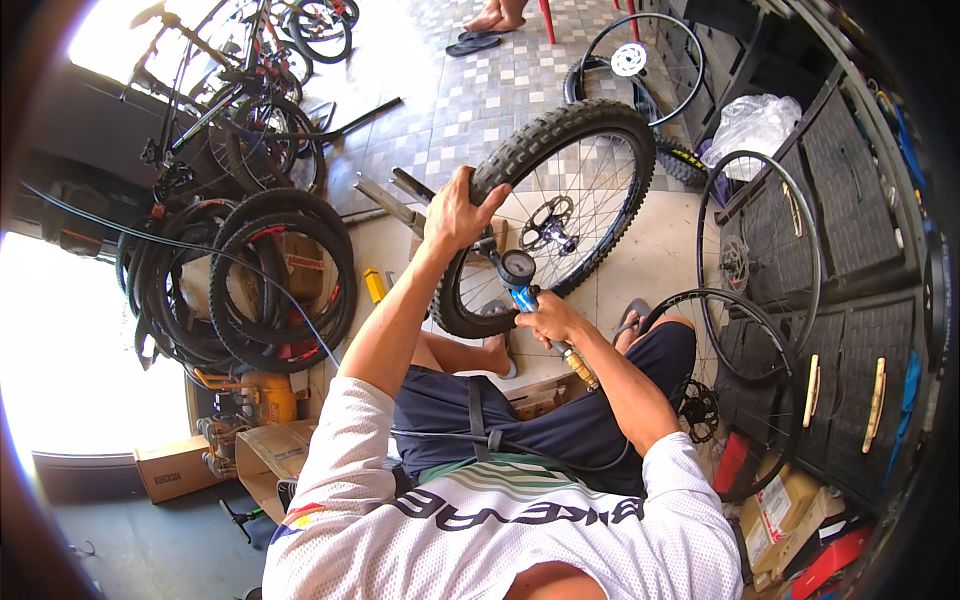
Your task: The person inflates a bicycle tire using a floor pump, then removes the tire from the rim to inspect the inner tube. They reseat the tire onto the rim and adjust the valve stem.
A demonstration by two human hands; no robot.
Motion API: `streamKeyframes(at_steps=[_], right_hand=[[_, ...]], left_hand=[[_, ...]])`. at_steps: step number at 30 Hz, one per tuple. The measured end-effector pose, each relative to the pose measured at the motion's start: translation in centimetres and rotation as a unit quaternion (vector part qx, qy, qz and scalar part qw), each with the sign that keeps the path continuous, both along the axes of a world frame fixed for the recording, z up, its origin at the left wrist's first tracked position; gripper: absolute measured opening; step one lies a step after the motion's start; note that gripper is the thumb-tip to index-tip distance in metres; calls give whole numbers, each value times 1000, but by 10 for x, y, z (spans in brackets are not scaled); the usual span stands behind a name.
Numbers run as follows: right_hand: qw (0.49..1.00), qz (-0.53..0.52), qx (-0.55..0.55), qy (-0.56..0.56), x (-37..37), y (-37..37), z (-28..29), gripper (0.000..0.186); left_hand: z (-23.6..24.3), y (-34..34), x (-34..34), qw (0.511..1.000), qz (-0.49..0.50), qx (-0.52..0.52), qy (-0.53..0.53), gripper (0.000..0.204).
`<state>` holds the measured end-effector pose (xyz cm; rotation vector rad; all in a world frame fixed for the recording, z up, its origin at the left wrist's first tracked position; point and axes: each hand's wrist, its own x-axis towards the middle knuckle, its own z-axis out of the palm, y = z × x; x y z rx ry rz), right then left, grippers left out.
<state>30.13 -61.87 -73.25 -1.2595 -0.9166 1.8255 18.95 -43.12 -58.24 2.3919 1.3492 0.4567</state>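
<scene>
A bicycle wheel (pixel 625 128) with a knobby black tire stands tilted in front of my knees, its spokes, hub and disc rotor facing me. My left hand (pixel 460 213) is wrapped over the upper left of the tire. In my right hand (pixel 553 318) is a blue tire inflator gun (pixel 523 297) with a round dial gauge on top. The gun is at the wheel's lower rim; whether its end sits on the valve is hidden. A brass hose fitting (pixel 578 366) hangs below that hand, and a dark hose crosses my lap.
Several loose tires (pixel 230 270) are heaped at the left, below parked bicycles (pixel 235 80). A yellow compressor (pixel 270 400) and cardboard boxes (pixel 175 468) stand lower left. Bare wheels (pixel 765 165) lean against dark cabinets (pixel 850 180) at the right. Another person's feet (pixel 495 20) show at the top.
</scene>
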Motion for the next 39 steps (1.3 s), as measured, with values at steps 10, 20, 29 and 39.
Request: streamKeyframes(at_steps=[10,20,29,39], right_hand=[[1000,-1,-2,8,-2,1,-6,41],[1000,-12,-12,23,-3,-1,-9,38],[1000,-13,-5,23,-5,-3,-5,35],[1000,-10,-10,22,-5,-3,-6,39]], left_hand=[[0,4,-1,999,-29,-3,-23,76],[-4,4,0,999,-38,10,-23,69],[-8,4,-3,999,-33,11,-20,67],[-8,5,-3,999,-32,8,-17,67]])
